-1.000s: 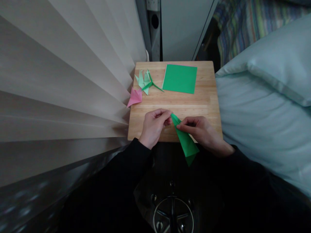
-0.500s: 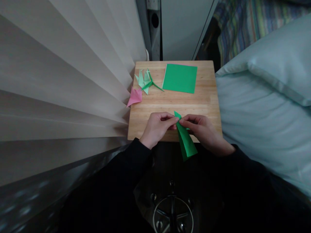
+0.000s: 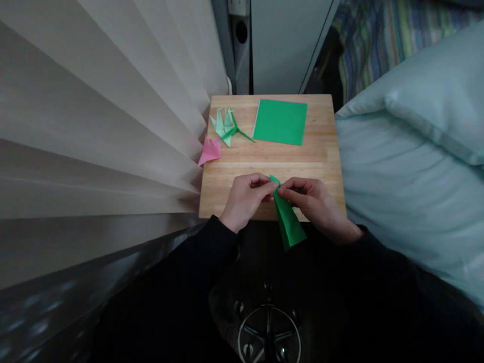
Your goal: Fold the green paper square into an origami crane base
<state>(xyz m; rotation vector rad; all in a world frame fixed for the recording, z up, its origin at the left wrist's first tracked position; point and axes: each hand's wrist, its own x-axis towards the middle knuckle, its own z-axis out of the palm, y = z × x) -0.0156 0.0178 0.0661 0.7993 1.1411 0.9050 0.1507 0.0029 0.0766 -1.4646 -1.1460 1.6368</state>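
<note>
A folded green paper piece (image 3: 288,220), long and pointed, is held over the near edge of a small wooden table (image 3: 317,156). My left hand (image 3: 245,199) pinches its upper tip from the left. My right hand (image 3: 315,204) pinches the same tip from the right. The paper's wide end hangs down past the table edge toward my lap.
A flat green paper square (image 3: 280,121) lies at the table's back. A folded light-green figure (image 3: 226,126) and a pink folded flower (image 3: 209,150) sit at the back left. Beige curtain folds (image 3: 94,111) press against the left edge; a pale blue pillow (image 3: 412,151) lies right.
My hands have come closer together at the paper's tip. The green piece has swung from a slant to nearly straight down and looks shorter.
</note>
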